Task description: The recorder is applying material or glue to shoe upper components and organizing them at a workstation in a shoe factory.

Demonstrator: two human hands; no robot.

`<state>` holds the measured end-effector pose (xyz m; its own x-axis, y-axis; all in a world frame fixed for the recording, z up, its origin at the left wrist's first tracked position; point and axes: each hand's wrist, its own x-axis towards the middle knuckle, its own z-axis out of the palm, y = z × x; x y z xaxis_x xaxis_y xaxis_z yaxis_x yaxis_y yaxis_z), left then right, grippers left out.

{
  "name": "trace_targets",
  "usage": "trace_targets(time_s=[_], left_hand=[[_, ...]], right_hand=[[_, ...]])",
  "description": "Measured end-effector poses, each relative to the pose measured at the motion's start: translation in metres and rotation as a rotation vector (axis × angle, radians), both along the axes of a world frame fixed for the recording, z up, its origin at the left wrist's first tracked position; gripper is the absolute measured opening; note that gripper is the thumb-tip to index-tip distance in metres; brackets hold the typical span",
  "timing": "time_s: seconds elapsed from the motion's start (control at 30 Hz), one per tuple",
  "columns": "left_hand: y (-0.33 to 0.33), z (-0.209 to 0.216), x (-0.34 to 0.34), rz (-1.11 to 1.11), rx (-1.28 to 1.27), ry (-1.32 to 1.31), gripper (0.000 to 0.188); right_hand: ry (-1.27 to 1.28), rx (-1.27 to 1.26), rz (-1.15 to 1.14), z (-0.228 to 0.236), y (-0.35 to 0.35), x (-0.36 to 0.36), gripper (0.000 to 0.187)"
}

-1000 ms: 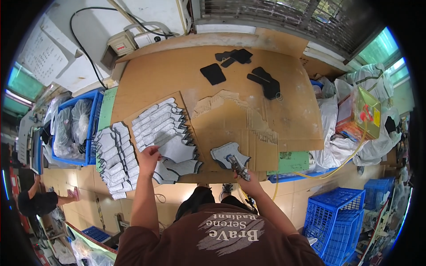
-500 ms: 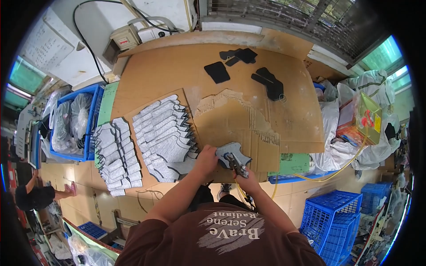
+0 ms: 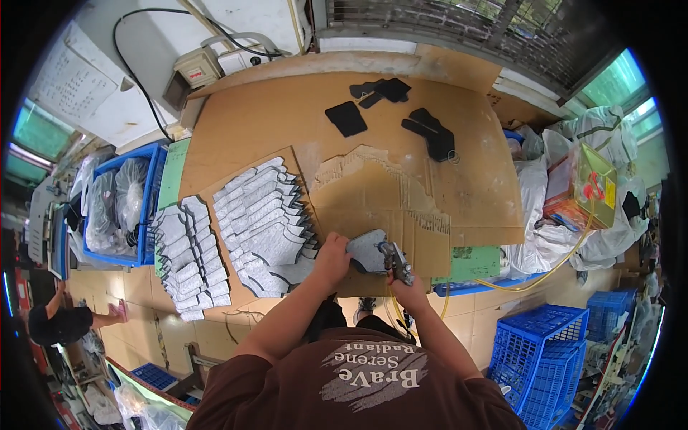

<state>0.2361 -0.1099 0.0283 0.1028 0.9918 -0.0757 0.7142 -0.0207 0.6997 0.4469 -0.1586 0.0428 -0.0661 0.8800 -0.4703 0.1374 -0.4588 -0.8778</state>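
Observation:
My left hand [image 3: 332, 259] pinches the left edge of a light-grey fabric piece [image 3: 368, 252] with a dark rim, over the cardboard near the table's front edge. My right hand [image 3: 410, 292] grips a small metal spray gun [image 3: 396, 262], with yellow hoses hanging below it. Its head is at the right edge of the grey piece; whether they touch I cannot tell. Left of my left hand, overlapping rows of similar grey pieces [image 3: 259, 208] lie on a cardboard sheet. Another set of rows [image 3: 188, 251] lies farther left.
Several black cut pieces [image 3: 345, 119] lie at the back of the brown table [image 3: 251, 100]. A blue crate [image 3: 122, 204] with plastic bags stands at left. On the right are white bags [image 3: 530, 208], a yellow hose [image 3: 552, 265] and stacked blue baskets [image 3: 537, 358]. A person [image 3: 61, 322] is at far left.
My right hand and the spray gun have shifted right across the grey piece, from its middle to its right edge. My left hand still holds the piece at its left.

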Motion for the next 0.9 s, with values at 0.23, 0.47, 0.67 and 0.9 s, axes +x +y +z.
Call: trace_targets(time_s=[0.23, 0.47, 0.67, 0.9], left_hand=[[0.001, -0.002, -0.001, 0.035, 0.010, -0.025, 0.025], [-0.012, 0.019, -0.057, 0.458, -0.166, -0.542, 0.014], [-0.041, 0.028, -0.156, 0.572, 0.022, -0.111, 0.016], [-0.023, -0.008, -0.037, 0.118, 0.118, 0.006, 0.022]], right_hand=[[0.012, -0.026, 0.005, 0.005, 0.001, 0.006, 0.014], [0.065, 0.013, 0.108, 0.010, -0.007, 0.009, 0.016], [0.073, 0.111, 0.186, -0.002, -0.009, 0.003, 0.015], [-0.001, 0.063, 0.251, 0.003, -0.004, -0.013, 0.014]])
